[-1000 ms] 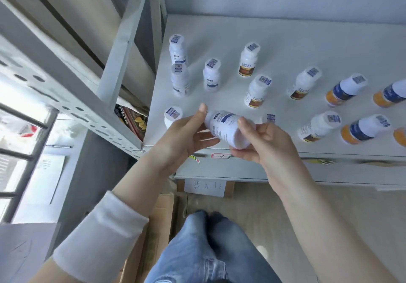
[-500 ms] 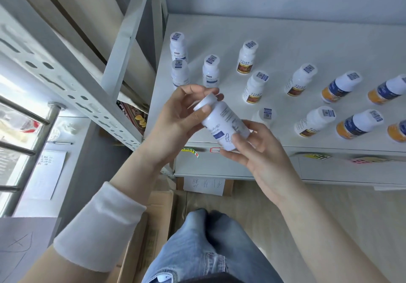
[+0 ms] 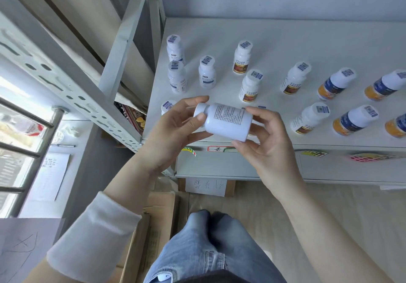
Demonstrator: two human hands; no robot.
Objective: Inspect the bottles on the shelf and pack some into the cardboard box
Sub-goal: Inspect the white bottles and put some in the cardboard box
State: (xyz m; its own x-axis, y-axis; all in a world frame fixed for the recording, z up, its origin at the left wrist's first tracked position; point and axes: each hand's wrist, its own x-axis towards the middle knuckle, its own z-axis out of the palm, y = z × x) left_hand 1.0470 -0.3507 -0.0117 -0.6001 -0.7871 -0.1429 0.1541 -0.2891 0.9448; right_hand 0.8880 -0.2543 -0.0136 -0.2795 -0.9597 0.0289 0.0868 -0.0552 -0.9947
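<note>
One white bottle (image 3: 226, 121) lies sideways in the air between both hands, just in front of the shelf's front edge, with its cap (image 3: 200, 110) to the left and the printed text facing up. The left hand (image 3: 175, 126) pinches the cap end, thumb against the neck and fingers curled over the top. The right hand (image 3: 269, 144) holds the base, its fingers curled round the bottom rim.

It looks like a rigid plastic container, probably light, with a smooth and rather slick wall. The narrow neck under the cap and the flat base offer the surest purchase, and one hand wrapped round the body should carry it safely. A drop would likely do little harm.

Behind it, the shelf (image 3: 307, 38) carries more upright bottles, all standing apart: white bottles (image 3: 206, 72) at the left, red-labelled bottles (image 3: 250, 86) in the middle, orange-and-blue bottles (image 3: 335, 83) to the right. The cardboard box (image 3: 151, 234), only partly in view, sits on the floor under the left forearm, beside the person's knees (image 3: 211, 227).
</note>
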